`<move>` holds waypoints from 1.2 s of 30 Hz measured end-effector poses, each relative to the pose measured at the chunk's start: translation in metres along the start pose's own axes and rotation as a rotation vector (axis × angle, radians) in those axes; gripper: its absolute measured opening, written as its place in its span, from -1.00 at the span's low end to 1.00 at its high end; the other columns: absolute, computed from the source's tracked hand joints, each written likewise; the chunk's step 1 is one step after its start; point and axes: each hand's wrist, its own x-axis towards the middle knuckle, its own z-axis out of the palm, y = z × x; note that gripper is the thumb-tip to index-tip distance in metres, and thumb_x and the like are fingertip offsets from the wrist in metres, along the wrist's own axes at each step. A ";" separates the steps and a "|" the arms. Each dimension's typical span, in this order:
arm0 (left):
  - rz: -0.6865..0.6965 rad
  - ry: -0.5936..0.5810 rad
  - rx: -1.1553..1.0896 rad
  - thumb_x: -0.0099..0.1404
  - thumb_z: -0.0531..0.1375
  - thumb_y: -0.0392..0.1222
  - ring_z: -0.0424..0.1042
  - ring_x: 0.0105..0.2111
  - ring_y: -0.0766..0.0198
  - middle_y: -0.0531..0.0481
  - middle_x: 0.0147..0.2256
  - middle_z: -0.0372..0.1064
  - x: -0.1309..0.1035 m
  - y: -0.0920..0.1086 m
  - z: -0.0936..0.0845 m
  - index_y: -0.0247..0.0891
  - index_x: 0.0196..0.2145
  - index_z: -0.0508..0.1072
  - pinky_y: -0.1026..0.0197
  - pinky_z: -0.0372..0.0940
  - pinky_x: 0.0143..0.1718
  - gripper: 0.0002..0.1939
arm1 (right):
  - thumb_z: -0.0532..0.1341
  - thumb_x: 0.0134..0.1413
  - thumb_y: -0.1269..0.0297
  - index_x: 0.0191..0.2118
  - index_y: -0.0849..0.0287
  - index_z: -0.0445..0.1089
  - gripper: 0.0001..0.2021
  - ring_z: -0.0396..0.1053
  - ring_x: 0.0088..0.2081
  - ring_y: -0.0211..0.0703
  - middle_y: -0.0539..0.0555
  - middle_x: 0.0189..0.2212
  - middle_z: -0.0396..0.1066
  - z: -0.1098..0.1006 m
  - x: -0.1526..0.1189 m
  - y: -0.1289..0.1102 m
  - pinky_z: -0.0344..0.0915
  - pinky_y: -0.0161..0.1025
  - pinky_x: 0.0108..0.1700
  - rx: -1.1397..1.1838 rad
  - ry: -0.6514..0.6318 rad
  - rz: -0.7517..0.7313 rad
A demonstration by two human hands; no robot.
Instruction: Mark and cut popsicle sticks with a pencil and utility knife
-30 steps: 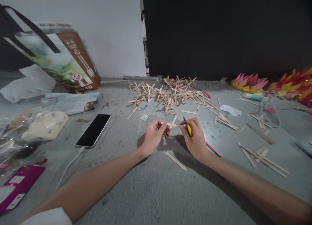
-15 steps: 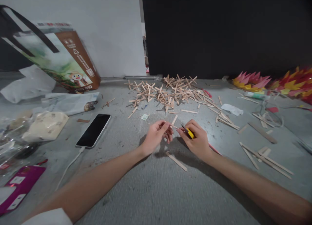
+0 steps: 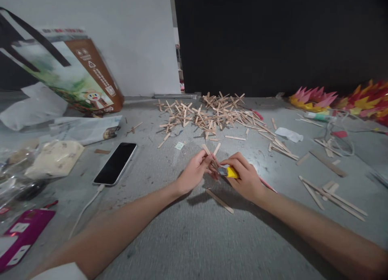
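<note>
My left hand (image 3: 195, 171) is closed on a thin wooden stick (image 3: 206, 149), whose upper end sticks out above the fingers. Wrapped in my right hand (image 3: 246, 179) is a yellow cutter (image 3: 232, 172), with its dark end pointing left at the fingers of my left hand. The fingertips of both hands are close together, and the lower part of the stick is partly hidden between them. Another stick (image 3: 217, 148) shows just behind the hands. A loose stick (image 3: 220, 201) lies on the grey table (image 3: 188, 247) below them.
Behind the hands spreads a pile of crossed sticks (image 3: 212, 114). At left are a phone (image 3: 115, 163) with a cable, a shopping bag (image 3: 91, 77) and plastic packets (image 3: 54, 158). At right lie more sticks (image 3: 333, 197), a clear tangled cord (image 3: 339, 138) and pink-yellow paper shapes (image 3: 313, 98).
The stick in my left hand now points upward instead of toward my right hand. My right hand has turned the cutter, so more of its yellow body and grey end shows.
</note>
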 end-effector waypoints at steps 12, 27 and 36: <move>-0.014 0.069 0.078 0.39 0.25 -0.05 0.51 -0.53 0.29 0.04 -0.37 0.50 0.002 0.003 -0.001 -0.19 0.08 0.25 0.22 0.47 -0.43 -0.60 | 0.14 0.44 0.07 0.20 0.07 0.24 -0.65 0.43 -0.54 -0.17 -0.04 -0.41 0.50 -0.027 0.024 -0.011 0.22 -0.28 -0.46 0.033 -0.171 0.295; -0.018 0.039 0.215 0.41 0.18 -0.16 0.46 -0.54 0.35 0.04 -0.36 0.48 -0.002 0.004 0.000 -0.20 0.25 0.27 0.31 0.38 -0.49 -0.52 | 0.09 0.45 0.32 0.24 0.10 0.47 -0.63 0.59 -0.40 -0.09 0.08 -0.28 0.67 -0.038 0.029 -0.022 0.30 -0.25 -0.38 -0.165 -0.305 0.142; 0.009 0.028 0.265 0.47 0.14 -0.12 0.48 -0.50 0.34 0.05 -0.35 0.46 -0.003 -0.002 -0.003 -0.18 0.21 0.28 0.29 0.40 -0.43 -0.60 | 0.06 0.43 0.37 0.29 0.07 0.38 -0.59 0.59 -0.40 -0.02 0.11 -0.34 0.65 -0.027 0.017 -0.024 0.29 -0.21 -0.38 -0.348 -0.314 0.105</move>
